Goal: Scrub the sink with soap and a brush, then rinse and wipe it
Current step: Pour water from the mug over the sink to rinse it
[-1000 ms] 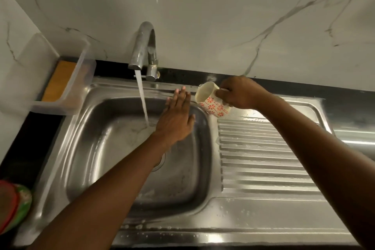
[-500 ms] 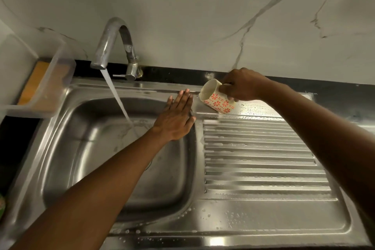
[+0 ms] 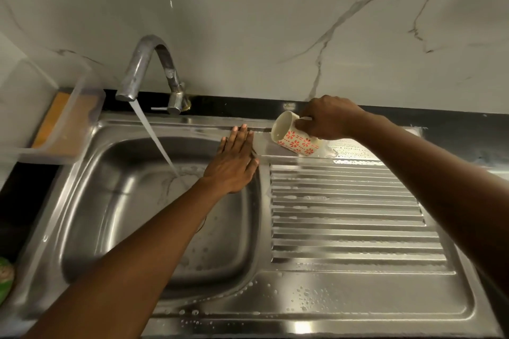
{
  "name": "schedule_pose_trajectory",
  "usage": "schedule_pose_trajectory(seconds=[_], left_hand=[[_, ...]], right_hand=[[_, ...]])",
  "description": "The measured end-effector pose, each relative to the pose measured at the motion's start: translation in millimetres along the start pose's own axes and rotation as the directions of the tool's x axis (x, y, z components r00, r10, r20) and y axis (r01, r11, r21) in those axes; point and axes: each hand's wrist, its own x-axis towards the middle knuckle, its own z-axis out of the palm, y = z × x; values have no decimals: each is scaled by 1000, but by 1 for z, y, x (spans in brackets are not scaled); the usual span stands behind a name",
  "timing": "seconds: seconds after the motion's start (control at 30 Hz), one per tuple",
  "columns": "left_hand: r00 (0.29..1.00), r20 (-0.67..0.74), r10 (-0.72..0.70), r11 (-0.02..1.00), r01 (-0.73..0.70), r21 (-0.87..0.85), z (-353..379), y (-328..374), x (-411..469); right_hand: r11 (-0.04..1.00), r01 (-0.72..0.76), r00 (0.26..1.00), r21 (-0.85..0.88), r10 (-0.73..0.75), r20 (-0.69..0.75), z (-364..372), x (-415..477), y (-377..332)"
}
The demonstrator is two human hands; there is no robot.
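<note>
Pale marble wall (image 3: pixel 248 22) with grey veins above a black counter (image 3: pixel 454 129) — lit dimly, perhaps from overhead.

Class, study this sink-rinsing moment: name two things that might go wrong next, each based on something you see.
1. The right hand tips the flowered mug low over the wet steel ledge; it might slip or knock and chip.
2. The tap runs while the left hand rubs the sink rim; water may splash out.

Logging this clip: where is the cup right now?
In the head view, the cup is tipped in the right hand, over the back ledge of the sink, right of the tap.
</note>
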Motion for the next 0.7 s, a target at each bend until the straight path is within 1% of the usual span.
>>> schedule_pose_trajectory(seconds=[0.17, 0.27, 0.33, 0.43, 0.53, 0.63, 0.7], left_hand=[[979, -30, -200, 979, 199, -52, -4, -25, -10], [957, -69, -282, 959, 278, -54, -6, -39, -6], [947, -70, -314, 949, 311, -48, -9, -46, -3], [954, -97, -285, 958, 283, -38, -9, -50, -2], [967, -100, -236, 971, 230, -68, -7, -48, -2], [983, -81, -166, 984, 159, -85, -5, -45, -1], [987, -70, -145, 987, 139, -83, -4, -41, 0]], right_hand=[[994, 45, 999, 101, -44, -12, -6, 19, -37], [995, 64, 998, 77, -62, -30, -9, 33, -61], [996, 77, 996, 38, -75, -57, -11, 42, -76], [996, 91, 993, -18, -93, -77, -13, 56, -98], [993, 95, 991, -69, -101, -91, -14, 63, -110], [994, 90, 994, -64, -93, -55, -13, 64, -108], [996, 78, 997, -51, -79, -26, -10, 60, -99]])
